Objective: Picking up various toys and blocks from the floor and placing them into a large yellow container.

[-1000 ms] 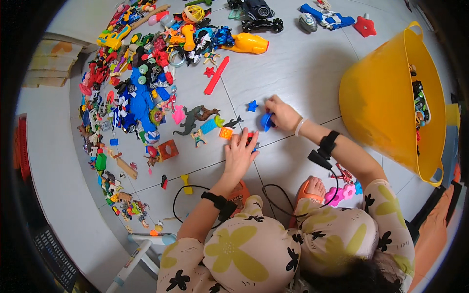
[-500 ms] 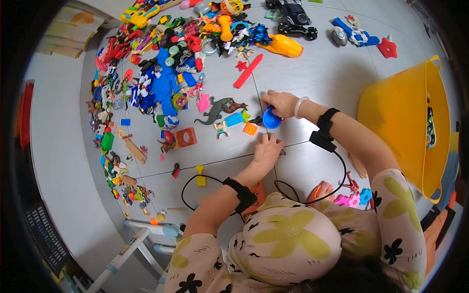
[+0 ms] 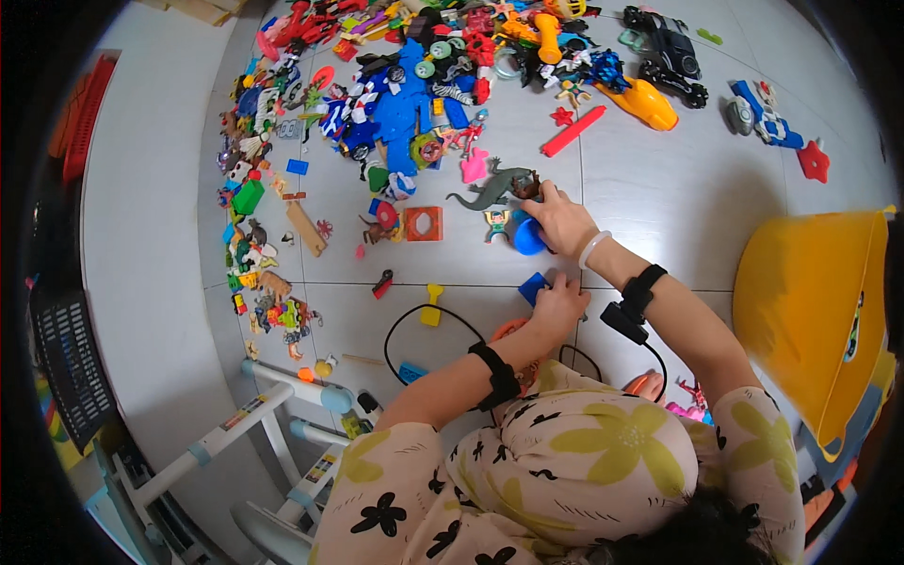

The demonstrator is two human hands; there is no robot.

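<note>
Right hand (image 3: 562, 218) grips blue cup (image 3: 527, 237); left hand (image 3: 559, 303) rests flat.

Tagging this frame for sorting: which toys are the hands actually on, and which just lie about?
In hand:
right hand on blue round toy
left hand on blue block

Lying about:
grey dinosaur
orange square frame
yellow tub

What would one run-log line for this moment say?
right hand: grips blue round toy | left hand: on blue square piece | nearby: grey dinosaur figure
</note>
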